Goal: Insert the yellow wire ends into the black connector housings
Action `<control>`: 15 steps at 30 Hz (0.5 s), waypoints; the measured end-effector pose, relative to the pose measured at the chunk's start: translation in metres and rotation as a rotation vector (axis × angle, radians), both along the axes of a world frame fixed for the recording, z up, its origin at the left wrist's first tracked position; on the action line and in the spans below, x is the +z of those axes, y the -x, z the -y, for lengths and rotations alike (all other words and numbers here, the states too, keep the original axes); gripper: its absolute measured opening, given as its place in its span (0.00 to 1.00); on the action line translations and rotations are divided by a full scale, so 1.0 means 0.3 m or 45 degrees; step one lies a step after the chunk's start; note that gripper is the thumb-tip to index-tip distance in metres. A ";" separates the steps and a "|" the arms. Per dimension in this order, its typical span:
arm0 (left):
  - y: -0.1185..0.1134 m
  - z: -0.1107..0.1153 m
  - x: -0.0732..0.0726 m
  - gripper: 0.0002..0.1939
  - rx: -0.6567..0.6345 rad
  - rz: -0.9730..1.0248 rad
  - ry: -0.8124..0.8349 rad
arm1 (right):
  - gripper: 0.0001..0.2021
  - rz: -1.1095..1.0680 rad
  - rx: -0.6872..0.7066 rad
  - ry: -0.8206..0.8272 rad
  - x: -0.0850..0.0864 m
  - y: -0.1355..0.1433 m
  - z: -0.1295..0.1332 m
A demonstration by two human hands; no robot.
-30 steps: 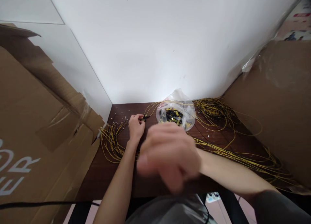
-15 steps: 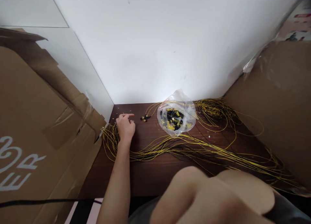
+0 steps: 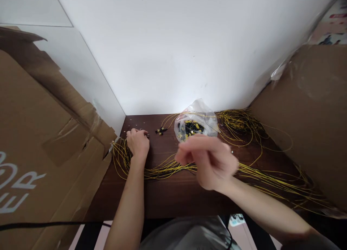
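On the dark wooden surface, my left hand (image 3: 137, 143) rests at the left end of a bundle of thin yellow and black wires (image 3: 162, 172). Its fingers are curled down, and a small bit shows by the fingertips, too little to name. My right hand (image 3: 208, 157), smeared by motion, hangs in front of a clear plastic bag (image 3: 212, 121). Its fingers are bent inward and pressed together; whatever they may hold cannot be made out. Small black and yellow connectors (image 3: 193, 126) fill the bag, partly covered by that hand. A few similar connectors (image 3: 161, 131) lie between my left hand and the bag.
Tangled yellow wires (image 3: 235, 120) lie at the back right. A cardboard box (image 3: 54, 134) stands at the left and another cardboard box (image 3: 311, 116) at the right. Behind rises a white wall (image 3: 162, 62). A black cable (image 3: 54, 224) crosses the lower left.
My right arm has swung from near my body out over the table, its hand now before the bag. My left hand stays in place, its fingers now curled further down.
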State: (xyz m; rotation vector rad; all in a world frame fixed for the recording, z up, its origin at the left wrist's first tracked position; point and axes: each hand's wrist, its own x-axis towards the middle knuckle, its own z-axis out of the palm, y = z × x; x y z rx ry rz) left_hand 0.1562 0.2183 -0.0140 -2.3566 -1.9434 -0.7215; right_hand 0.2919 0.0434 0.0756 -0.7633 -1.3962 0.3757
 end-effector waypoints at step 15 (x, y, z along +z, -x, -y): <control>-0.001 0.005 0.019 0.12 -0.075 0.022 -0.088 | 0.12 -0.455 0.095 0.725 -0.333 -0.026 -0.234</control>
